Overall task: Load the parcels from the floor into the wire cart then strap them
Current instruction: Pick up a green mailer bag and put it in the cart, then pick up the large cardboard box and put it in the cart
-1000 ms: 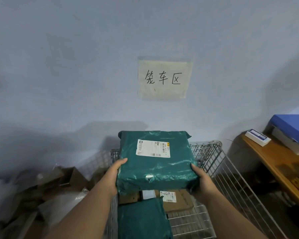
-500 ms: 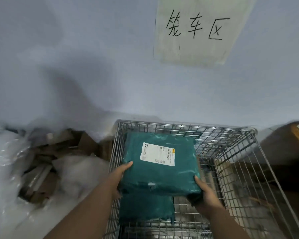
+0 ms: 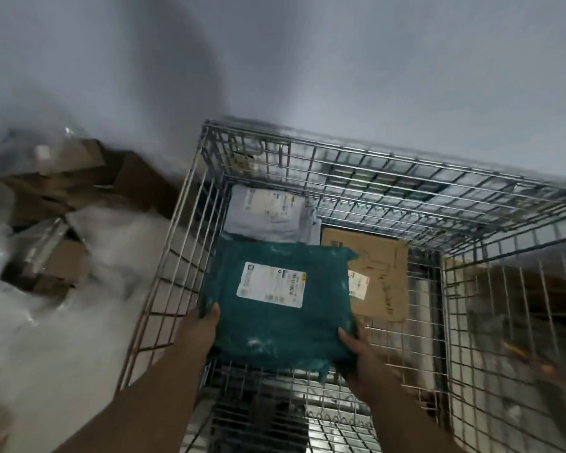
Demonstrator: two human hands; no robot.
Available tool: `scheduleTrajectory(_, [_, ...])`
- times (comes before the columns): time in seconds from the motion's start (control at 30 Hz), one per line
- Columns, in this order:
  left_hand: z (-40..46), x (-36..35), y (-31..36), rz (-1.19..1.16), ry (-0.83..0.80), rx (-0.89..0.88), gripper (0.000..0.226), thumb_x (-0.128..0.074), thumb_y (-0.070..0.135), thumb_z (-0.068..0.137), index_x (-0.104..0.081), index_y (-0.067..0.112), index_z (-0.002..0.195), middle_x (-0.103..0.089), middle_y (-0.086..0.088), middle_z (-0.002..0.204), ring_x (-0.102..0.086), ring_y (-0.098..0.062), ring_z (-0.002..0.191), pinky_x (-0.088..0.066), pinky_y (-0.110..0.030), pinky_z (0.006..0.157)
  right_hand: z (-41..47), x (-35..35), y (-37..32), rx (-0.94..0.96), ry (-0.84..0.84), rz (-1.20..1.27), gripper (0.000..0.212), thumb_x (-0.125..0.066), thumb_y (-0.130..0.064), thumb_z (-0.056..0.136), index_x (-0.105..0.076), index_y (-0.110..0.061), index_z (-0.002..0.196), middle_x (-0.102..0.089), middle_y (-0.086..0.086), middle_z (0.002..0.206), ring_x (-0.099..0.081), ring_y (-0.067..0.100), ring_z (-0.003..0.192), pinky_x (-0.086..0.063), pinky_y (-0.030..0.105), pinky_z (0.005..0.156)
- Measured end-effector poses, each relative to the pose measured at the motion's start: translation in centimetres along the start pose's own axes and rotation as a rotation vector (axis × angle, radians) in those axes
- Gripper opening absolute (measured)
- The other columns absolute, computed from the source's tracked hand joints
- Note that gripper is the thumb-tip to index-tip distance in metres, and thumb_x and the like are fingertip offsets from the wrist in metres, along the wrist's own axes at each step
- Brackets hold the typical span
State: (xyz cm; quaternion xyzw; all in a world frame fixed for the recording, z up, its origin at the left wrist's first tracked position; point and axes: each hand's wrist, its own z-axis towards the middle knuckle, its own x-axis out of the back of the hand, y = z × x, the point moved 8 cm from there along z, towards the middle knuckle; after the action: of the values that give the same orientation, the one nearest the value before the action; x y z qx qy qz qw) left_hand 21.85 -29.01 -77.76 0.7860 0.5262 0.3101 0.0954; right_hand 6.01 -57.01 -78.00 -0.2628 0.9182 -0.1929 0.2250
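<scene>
Inside the wire cart (image 3: 183, 204) I hold a green plastic-wrapped parcel (image 3: 275, 328) with a white label on top. My left hand (image 3: 203, 325) grips its near left edge with the thumb on top. My right hand (image 3: 356, 348) grips its near right corner. Deeper in the cart lie a white parcel (image 3: 268, 214) at the far left and a brown cardboard box (image 3: 379, 276) to its right. The green parcel covers whatever lies beneath it.
Flattened cardboard boxes (image 3: 56, 197) and clear plastic wrap (image 3: 89, 289) lie heaped on the floor left of the cart. A pale blue wall (image 3: 307, 60) stands behind it. The cart's right wire side (image 3: 504, 322) rises close by.
The green parcel has gone down from above the cart's rim into the cart, held by both hands. My view has tilted downward, and the wall sign has left the frame.
</scene>
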Motion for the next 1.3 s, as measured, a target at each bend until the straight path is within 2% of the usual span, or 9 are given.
scheduleTrajectory(0.1, [1.4,-0.1,-1.8,0.197,0.097,-0.082,0.044,-0.05,0.035,0.099,-0.052,0.007,0.133,-0.059,-0.018,0.126,-0.058,-0.039,0.11,-0.05,-0.049,0.097,2.3,0.6,2.7,-0.065,-0.025,-0.072,0.059,-0.057,-0.006,0.09,-0.044,-0.034,0.14,-0.063,0.006,0.129,-0.063,0.033,0.108,-0.057,0.039,0.062])
scheduleTrajectory(0.2, [2.7,-1.5,-2.9,0.125,-0.017,-0.213,0.057,-0.071,0.045,0.082,-0.051,0.026,0.131,-0.06,-0.006,0.127,-0.06,-0.034,0.115,-0.051,-0.048,0.096,4.2,1.1,5.0,-0.069,-0.045,-0.171,0.061,-0.05,-0.003,0.097,-0.037,-0.037,0.146,-0.052,0.004,0.14,-0.061,0.029,0.104,-0.054,0.029,0.053])
scheduleTrajectory(0.27, [3.7,-2.4,-3.1,0.295,-0.043,-0.275,0.085,-0.078,0.054,0.071,-0.038,0.034,0.143,-0.047,-0.008,0.144,-0.051,-0.033,0.128,-0.047,-0.051,0.102,5.5,1.2,6.3,-0.039,-0.059,-0.248,0.068,-0.046,0.002,0.098,-0.029,-0.038,0.15,-0.046,0.004,0.148,-0.06,0.027,0.112,-0.059,0.033,0.067])
scheduleTrajectory(0.37, [3.6,-4.0,-2.9,0.687,-0.064,-0.241,0.107,-0.072,0.047,0.081,0.002,0.028,0.156,0.01,-0.008,0.163,-0.014,-0.034,0.149,-0.013,-0.05,0.121,6.6,0.8,7.3,0.011,-0.075,-0.42,0.078,-0.044,0.005,0.098,-0.019,-0.047,0.151,-0.035,-0.002,0.155,-0.05,0.026,0.13,-0.047,0.045,0.105])
scheduleTrajectory(0.57, [4.4,-4.8,-3.8,0.943,-0.035,-0.229,0.113,-0.065,0.053,0.085,0.023,0.027,0.151,0.032,-0.012,0.156,-0.009,-0.03,0.15,-0.001,-0.047,0.121,6.5,0.2,7.0,0.069,0.02,-0.527,0.072,-0.043,0.003,0.1,-0.017,-0.039,0.152,-0.034,-0.008,0.15,-0.045,0.018,0.131,-0.049,0.018,0.091])
scheduleTrajectory(0.83, [3.7,-4.6,-2.1,0.929,-0.071,-0.135,0.098,-0.057,0.047,0.09,0.016,0.03,0.153,0.023,-0.01,0.16,-0.015,-0.04,0.147,-0.021,-0.048,0.12,5.8,-1.4,5.1,0.043,0.118,-0.693,0.066,-0.041,-0.004,0.101,-0.012,-0.029,0.155,-0.041,0.002,0.142,-0.047,0.032,0.132,-0.048,0.032,0.094])
scheduleTrajectory(1.0, [1.3,-4.3,3.0,0.757,-0.099,-0.26,0.079,-0.045,0.047,0.089,-0.013,0.022,0.155,-0.019,-0.013,0.16,-0.029,-0.037,0.142,-0.028,-0.049,0.117,7.3,-1.6,2.5,0.236,0.22,-1.091,0.076,-0.024,-0.073,0.077,-0.023,-0.04,0.146,-0.049,0.004,0.143,-0.051,0.031,0.126,-0.047,0.053,0.102])
scheduleTrajectory(1.13, [-4.2,-3.1,9.3,0.715,-0.12,-0.399,0.068,-0.036,0.045,0.1,-0.011,0.017,0.157,-0.014,-0.009,0.163,-0.018,-0.03,0.148,-0.019,-0.043,0.121,-0.1,-8.7,-5.1,0.379,0.222,-1.503,0.064,-0.021,-0.054,0.1,-0.018,-0.022,0.155,-0.027,0.006,0.159,-0.02,0.033,0.147,-0.015,0.045,0.122])
scheduleTrajectory(1.3, [-15.1,-0.3,21.8,0.713,-0.085,-0.672,0.05,-0.03,0.028,0.105,-0.029,0.006,0.15,-0.026,-0.017,0.158,-0.021,-0.033,0.146,-0.017,-0.043,0.12,-7.3,-15.1,-15.9,0.585,0.198,-1.829,0.061,-0.011,-0.052,0.101,-0.017,-0.024,0.155,-0.017,0.004,0.163,-0.009,0.03,0.15,-0.012,0.051,0.121])
